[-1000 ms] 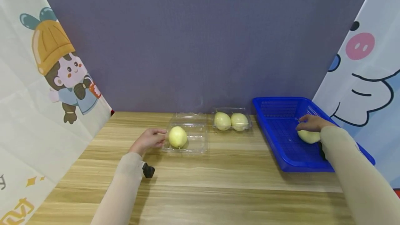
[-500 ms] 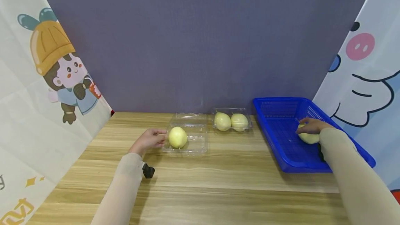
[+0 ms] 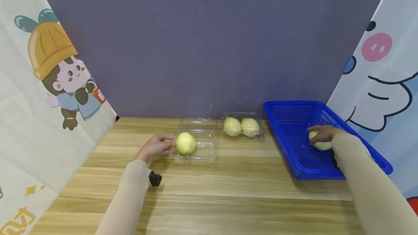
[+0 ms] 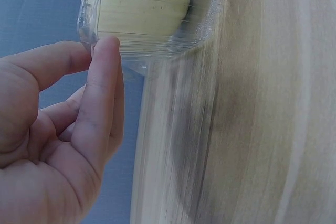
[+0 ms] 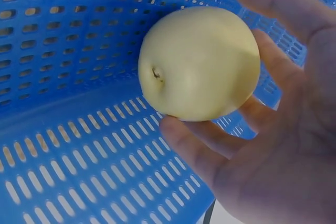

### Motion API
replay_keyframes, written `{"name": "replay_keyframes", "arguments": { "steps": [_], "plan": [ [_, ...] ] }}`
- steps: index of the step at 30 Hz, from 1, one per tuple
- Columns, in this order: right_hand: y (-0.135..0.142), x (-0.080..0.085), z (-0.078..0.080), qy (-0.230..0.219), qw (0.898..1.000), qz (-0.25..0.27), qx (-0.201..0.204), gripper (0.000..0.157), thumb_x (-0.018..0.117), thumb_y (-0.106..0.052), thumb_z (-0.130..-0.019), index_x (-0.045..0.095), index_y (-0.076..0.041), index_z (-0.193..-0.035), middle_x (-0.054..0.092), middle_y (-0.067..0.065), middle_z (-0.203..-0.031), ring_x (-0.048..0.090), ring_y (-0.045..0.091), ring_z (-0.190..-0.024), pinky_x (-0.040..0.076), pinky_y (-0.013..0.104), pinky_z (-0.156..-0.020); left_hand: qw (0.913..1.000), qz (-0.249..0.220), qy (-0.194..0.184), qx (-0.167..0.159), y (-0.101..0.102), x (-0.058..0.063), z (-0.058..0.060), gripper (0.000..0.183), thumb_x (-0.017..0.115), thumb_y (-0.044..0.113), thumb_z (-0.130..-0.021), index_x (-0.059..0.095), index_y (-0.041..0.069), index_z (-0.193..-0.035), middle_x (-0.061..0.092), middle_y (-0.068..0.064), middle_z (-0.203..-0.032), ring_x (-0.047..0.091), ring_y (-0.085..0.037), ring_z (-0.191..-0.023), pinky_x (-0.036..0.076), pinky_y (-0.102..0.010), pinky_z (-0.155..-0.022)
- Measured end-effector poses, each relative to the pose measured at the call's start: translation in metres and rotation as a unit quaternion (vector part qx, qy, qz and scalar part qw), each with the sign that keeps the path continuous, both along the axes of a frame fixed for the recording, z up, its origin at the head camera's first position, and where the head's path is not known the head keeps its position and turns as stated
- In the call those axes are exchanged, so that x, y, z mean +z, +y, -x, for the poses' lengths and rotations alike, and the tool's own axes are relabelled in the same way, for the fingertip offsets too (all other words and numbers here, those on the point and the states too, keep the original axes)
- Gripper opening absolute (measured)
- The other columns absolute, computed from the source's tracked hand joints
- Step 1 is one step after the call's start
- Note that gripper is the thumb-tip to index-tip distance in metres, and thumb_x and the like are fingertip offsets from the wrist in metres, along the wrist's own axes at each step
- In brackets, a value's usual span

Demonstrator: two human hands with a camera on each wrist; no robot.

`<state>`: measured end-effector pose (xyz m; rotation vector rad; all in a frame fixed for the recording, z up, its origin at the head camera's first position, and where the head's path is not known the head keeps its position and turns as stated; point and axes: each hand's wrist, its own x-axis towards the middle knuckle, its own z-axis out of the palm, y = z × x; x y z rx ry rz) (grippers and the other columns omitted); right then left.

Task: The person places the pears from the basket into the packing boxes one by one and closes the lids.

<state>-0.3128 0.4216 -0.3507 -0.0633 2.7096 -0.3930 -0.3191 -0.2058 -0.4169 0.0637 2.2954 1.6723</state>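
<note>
My left hand (image 3: 156, 145) pinches the left edge of an open clear plastic box (image 3: 206, 149); in the left wrist view its fingertips (image 4: 107, 48) meet the box wall. One pale yellow pear (image 3: 185, 143) sits in the left half of that box. Inside the blue basket (image 3: 294, 155), my right hand (image 3: 326, 134) reaches over another pear (image 3: 322, 146). From the right wrist, the fingers (image 5: 181, 135) curve round this pear (image 5: 199, 64), whose stem end faces left, while one digit at the top stands apart from it.
A closed clear box (image 3: 241, 115) holding two pears stands at the back, between the open box and the basket. A grey-blue panel (image 3: 196, 46) rises behind the wooden table (image 3: 228, 191), with printed cloths (image 3: 19, 82) on both sides.
My right hand has shifted slightly left over the pear in the basket and its fingers have closed round it; the pear has turned a little. The left hand stays at the box.
</note>
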Motion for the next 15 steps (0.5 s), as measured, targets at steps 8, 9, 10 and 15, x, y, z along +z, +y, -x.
{"name": "replay_keyframes", "arguments": {
  "steps": [8,9,10,15],
  "plan": [
    [-0.003,0.002,0.002,-0.035,0.999,0.016,0.026,0.074,0.073,-0.029,-0.084,0.04,0.005,-0.14,0.022,0.05,-0.139,0.032,0.065,-0.121,0.033,0.076,-0.097,1.0,-0.001,0.0,-0.004,0.0,0.001,0.0,0.047,0.06,0.013,-0.102,0.047,-0.011,-0.14,0.063,-0.023,-0.111,0.064,-0.027,-0.098,0.059,-0.028,-0.081],
    [-0.004,0.002,0.002,-0.041,0.999,0.018,0.029,0.073,0.073,-0.028,-0.084,0.04,0.006,-0.14,0.023,0.05,-0.138,0.033,0.064,-0.12,0.034,0.075,-0.097,1.0,-0.003,0.0,-0.002,0.0,0.0,0.0,0.047,0.061,0.013,-0.102,0.047,-0.011,-0.14,0.063,-0.023,-0.111,0.064,-0.026,-0.097,0.059,-0.028,-0.081],
    [-0.006,0.003,0.002,-0.048,0.998,0.021,0.03,0.074,0.073,-0.027,-0.084,0.039,0.006,-0.14,0.023,0.05,-0.138,0.034,0.062,-0.12,0.034,0.074,-0.098,1.0,-0.005,0.001,-0.002,0.0,0.0,0.0,0.047,0.061,0.013,-0.102,0.047,-0.011,-0.14,0.063,-0.023,-0.11,0.064,-0.026,-0.097,0.059,-0.028,-0.08],
    [-0.013,0.002,0.001,-0.074,0.996,0.03,0.044,0.076,0.072,-0.032,-0.087,0.037,0.007,-0.141,0.02,0.051,-0.14,0.03,0.063,-0.125,0.032,0.073,-0.101,0.9999,-0.011,0.008,-0.005,0.0,0.0,-0.001,0.047,0.062,0.011,-0.101,0.047,-0.013,-0.139,0.063,-0.024,-0.11,0.064,-0.025,-0.095,0.06,-0.028,-0.08]
  ]
}}
